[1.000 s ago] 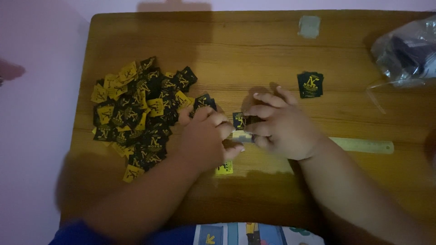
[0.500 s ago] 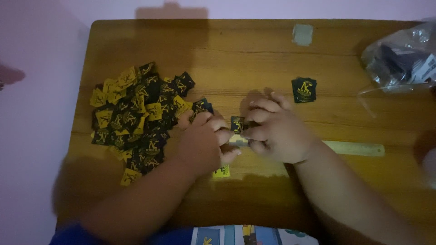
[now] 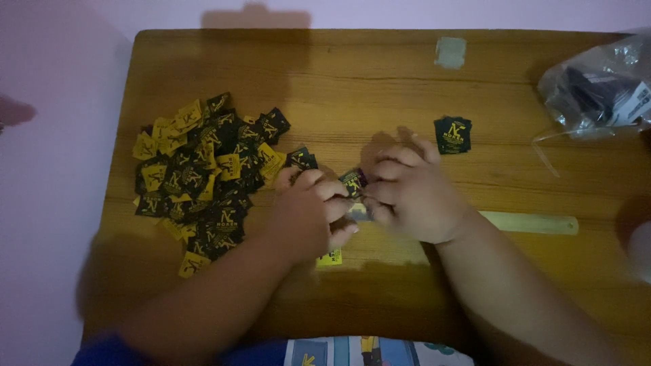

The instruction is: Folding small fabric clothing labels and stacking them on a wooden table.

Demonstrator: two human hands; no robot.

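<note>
Both hands meet at the middle of a wooden table (image 3: 380, 88). The left hand (image 3: 308, 213) and the right hand (image 3: 413, 196) pinch one small black-and-yellow label (image 3: 352, 181) between their fingertips, so each hand is closed on it; the label sits just above the tabletop, between the two sets of fingers. Under the hands lies a pale ruler (image 3: 536, 222), its long end running out to the right. A yellow label (image 3: 331, 257) lies on the near side, touching the left hand's edge. To the left is a loose pile (image 3: 203, 176) of the same labels, black faces and yellow backs mixed, spreading from the far left toward the left hand. One single label (image 3: 453, 134) lies alone on the far right side of the hands, apart from them. A clear plastic bag (image 3: 600, 88) with dark contents rests at the far right corner. A small grey patch (image 3: 450, 52) sits near the far edge.
</note>
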